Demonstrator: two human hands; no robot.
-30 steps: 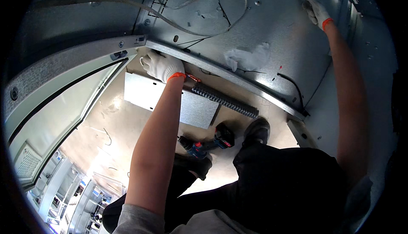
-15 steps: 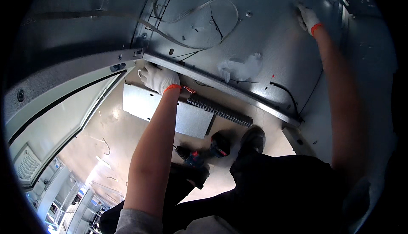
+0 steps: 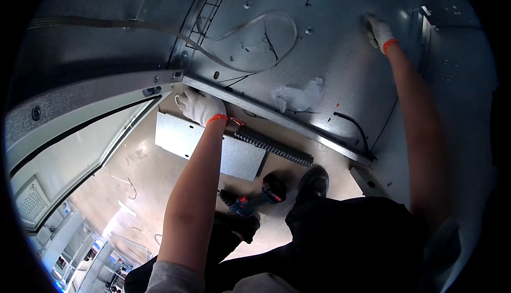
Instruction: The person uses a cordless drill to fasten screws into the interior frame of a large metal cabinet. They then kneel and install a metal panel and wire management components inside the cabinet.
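My left hand (image 3: 199, 106), in a white glove with an orange cuff, rests on the lower front rail (image 3: 277, 116) of a grey metal cabinet, near its left corner. My right hand (image 3: 379, 31), gloved the same way, presses flat against the cabinet's metal back panel (image 3: 340, 53) high on the right. Its fingers look spread and I see nothing in either hand. A grey cable (image 3: 250, 32) loops across the panel between my hands. A clear plastic bag (image 3: 298, 96) lies on the panel above the rail.
The cabinet door (image 3: 80, 117) hangs open on the left. On the floor lie a flat metal sheet (image 3: 213, 149), a black slotted cable duct (image 3: 274, 146) and a cordless drill (image 3: 255, 200). My shoe (image 3: 314, 181) stands beside the drill. A black cable (image 3: 354, 125) hangs near the rail.
My right hand has slid a little down and left along the back panel. My left hand has stayed on the rail while the view shifted slightly.
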